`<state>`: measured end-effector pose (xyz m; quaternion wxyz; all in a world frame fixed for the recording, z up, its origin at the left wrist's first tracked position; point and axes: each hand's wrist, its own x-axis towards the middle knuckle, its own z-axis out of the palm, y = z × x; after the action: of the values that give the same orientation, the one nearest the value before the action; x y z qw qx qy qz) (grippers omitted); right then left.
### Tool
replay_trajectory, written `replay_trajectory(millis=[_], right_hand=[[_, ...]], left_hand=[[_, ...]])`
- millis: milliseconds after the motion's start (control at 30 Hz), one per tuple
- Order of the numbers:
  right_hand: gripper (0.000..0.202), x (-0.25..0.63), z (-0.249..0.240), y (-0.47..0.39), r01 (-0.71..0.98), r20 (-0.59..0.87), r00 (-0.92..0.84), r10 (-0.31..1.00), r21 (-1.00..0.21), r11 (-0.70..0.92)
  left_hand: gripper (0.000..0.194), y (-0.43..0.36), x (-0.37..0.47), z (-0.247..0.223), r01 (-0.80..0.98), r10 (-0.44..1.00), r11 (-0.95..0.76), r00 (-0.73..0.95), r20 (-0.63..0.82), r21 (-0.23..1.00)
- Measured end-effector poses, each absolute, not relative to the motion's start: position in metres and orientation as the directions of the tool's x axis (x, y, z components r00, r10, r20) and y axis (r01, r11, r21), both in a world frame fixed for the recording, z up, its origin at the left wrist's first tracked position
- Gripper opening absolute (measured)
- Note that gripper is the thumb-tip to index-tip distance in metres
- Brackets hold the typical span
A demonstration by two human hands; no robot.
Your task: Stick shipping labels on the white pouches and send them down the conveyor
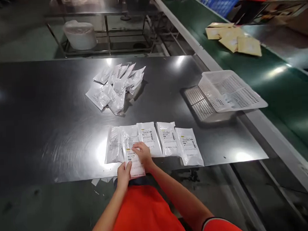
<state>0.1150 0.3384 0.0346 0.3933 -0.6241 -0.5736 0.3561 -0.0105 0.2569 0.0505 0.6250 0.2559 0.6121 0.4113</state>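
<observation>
Head view: on a broad metal table [53, 117], two hands work at a printed label sheet [136, 168] over one packet in a row of five.
A white perforated basket [235, 87] stands tilted at the table's right, a loose pile of white packets [119, 88] lies farther back, and the row runs near the front edge; the sheet overlaps its second packet from the left [129, 134]. The left hand [123, 175] pinches the sheet's left edge, thumb on top; the right hand [143, 154] has fingers curled at its upper right, whether pinching or only pressing I cannot tell. The sheet is probably light, limp and easily creased, best taken by its edges; the packets look soft and slick, better held flat near their seams.
</observation>
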Motion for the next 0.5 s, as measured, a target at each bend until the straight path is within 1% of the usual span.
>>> replay_trajectory(millis=[100, 200, 300, 367, 400, 433, 500], right_hand=[[0.019, 0.116, 0.002, 0.395, 0.458, -0.039, 0.121, 0.992, -0.885, -0.090], [0.023, 0.113, -0.021, 0.430, 0.504, -0.056, 0.100, 0.993, -0.858, -0.100], [0.028, 0.108, -0.031, 0.437, 0.549, -0.043, 0.097, 0.994, -0.831, -0.089], [0.041, 0.103, -0.033, 0.429, 0.605, -0.021, 0.106, 0.994, -0.792, -0.082], [0.047, 0.100, -0.034, 0.421, 0.657, -0.004, 0.070, 0.998, -0.752, -0.049], [0.051, 0.096, -0.035, 0.411, 0.718, 0.014, -0.007, 1.000, -0.696, 0.015], [0.056, 0.089, -0.037, 0.385, 0.802, 0.013, -0.242, 0.970, -0.560, 0.208]], left_hand=[[0.055, 0.236, 0.001, 0.028, -0.228, 0.749, 0.623, -0.103, -0.655, 0.748], [0.060, 0.207, 0.000, 0.011, -0.185, 0.685, 0.712, -0.034, -0.728, 0.678], [0.056, 0.182, -0.005, 0.013, -0.120, 0.640, 0.765, 0.044, -0.767, 0.632], [0.049, 0.173, -0.010, 0.024, -0.051, 0.659, 0.752, 0.078, -0.748, 0.658], [0.045, 0.171, -0.012, 0.030, -0.005, 0.690, 0.722, 0.082, -0.719, 0.692], [0.041, 0.171, -0.015, 0.036, 0.045, 0.728, 0.680, 0.070, -0.682, 0.731], [0.038, 0.172, -0.023, 0.045, 0.125, 0.790, 0.607, 0.013, -0.613, 0.785]])
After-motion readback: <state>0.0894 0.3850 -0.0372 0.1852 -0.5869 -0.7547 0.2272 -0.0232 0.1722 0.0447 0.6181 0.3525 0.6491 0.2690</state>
